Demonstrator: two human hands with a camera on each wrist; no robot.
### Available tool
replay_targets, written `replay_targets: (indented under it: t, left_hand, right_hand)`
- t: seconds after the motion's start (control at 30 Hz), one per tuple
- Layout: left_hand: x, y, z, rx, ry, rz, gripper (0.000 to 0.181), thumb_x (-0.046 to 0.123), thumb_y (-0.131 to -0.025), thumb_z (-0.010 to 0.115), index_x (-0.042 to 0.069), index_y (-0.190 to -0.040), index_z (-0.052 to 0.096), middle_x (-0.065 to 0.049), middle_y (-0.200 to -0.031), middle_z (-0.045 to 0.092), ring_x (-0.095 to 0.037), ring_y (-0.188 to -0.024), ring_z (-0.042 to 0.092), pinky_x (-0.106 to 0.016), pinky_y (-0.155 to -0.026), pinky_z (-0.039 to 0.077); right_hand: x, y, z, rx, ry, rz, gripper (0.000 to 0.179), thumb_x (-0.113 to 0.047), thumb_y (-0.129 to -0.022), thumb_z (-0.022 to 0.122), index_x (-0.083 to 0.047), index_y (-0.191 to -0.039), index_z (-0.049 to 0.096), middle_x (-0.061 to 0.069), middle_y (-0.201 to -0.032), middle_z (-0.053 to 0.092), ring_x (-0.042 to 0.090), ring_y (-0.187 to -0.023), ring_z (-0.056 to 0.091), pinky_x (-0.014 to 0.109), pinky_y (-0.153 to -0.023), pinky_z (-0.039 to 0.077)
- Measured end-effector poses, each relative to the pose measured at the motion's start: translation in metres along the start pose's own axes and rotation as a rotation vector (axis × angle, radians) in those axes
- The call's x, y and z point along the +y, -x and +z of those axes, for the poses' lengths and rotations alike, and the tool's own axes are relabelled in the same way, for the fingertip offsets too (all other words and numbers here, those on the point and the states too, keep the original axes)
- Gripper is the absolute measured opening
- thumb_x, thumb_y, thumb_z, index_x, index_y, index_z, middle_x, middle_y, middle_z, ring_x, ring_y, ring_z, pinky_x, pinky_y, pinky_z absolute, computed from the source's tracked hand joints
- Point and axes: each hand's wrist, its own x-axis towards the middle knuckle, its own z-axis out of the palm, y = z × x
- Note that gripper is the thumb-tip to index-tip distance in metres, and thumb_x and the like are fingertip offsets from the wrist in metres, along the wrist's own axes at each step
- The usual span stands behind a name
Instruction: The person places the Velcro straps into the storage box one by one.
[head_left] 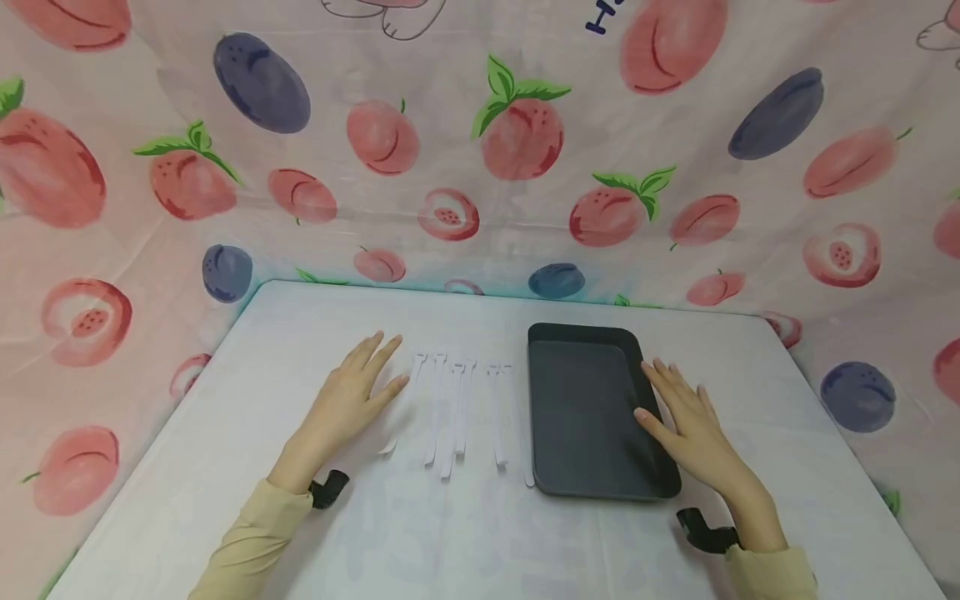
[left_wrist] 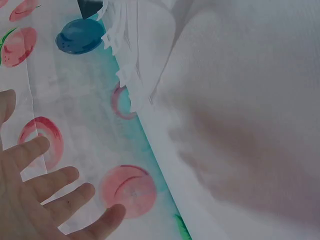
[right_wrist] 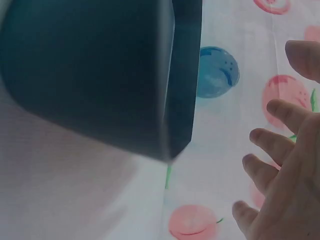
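Left hand point(head_left: 341, 410) spread, grasping nothing, just beside 6 white strips point(head_left: 462, 433), right hand point(head_left: 693, 433) spread, grasping nothing, at right rim of dark tray point(head_left: 588, 417), contact unclear, white table point(head_left: 465, 542).

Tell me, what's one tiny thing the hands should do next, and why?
Maybe the left hand should reach in and pinch the leftmost white strip: it lies nearest that hand, whose spread fingers hold nothing. The right hand is farther away, by the right edge of the black tray.
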Motion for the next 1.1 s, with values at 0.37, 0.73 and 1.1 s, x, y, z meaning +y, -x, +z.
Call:
replay_targets:
  t: [0.37, 0.73, 1.1]
  left_hand:
    - [0.002, -0.003, 0.002, 0.062, 0.096, 0.026, 0.060, 0.049, -0.098, 0.046, 0.023, -0.151, 0.031, -0.013, -0.157, 0.030, -0.036, -0.143, 0.031, -0.060, -0.109, 0.031]
    - [0.003, -0.008, 0.003, 0.050, 0.132, 0.008, 0.058, 0.047, -0.099, 0.044, 0.021, -0.149, 0.035, -0.011, -0.156, 0.033, -0.034, -0.143, 0.031, -0.059, -0.109, 0.032]
    - [-0.008, -0.015, 0.006, 0.009, 0.209, -0.015, 0.055, 0.044, -0.100, 0.045, 0.019, -0.148, 0.038, -0.009, -0.153, 0.037, -0.032, -0.143, 0.032, -0.054, -0.112, 0.032]
  right_hand:
    - [0.013, 0.006, 0.002, -0.033, -0.168, 0.026, 0.068, -0.026, -0.097, 0.055, -0.019, -0.155, 0.019, 0.021, -0.160, 0.015, 0.047, -0.147, 0.008, 0.074, -0.107, 0.007]
    - [0.022, 0.008, 0.002, -0.066, -0.196, 0.095, 0.068, -0.028, -0.098, 0.055, -0.028, -0.154, 0.018, 0.017, -0.160, 0.018, 0.049, -0.145, 0.014, 0.077, -0.100, 0.017]
    - [0.030, 0.004, 0.006, -0.069, -0.217, 0.077, 0.066, -0.026, -0.098, 0.054, -0.021, -0.155, 0.019, 0.020, -0.158, 0.021, 0.050, -0.141, 0.022, 0.071, -0.102, 0.025]
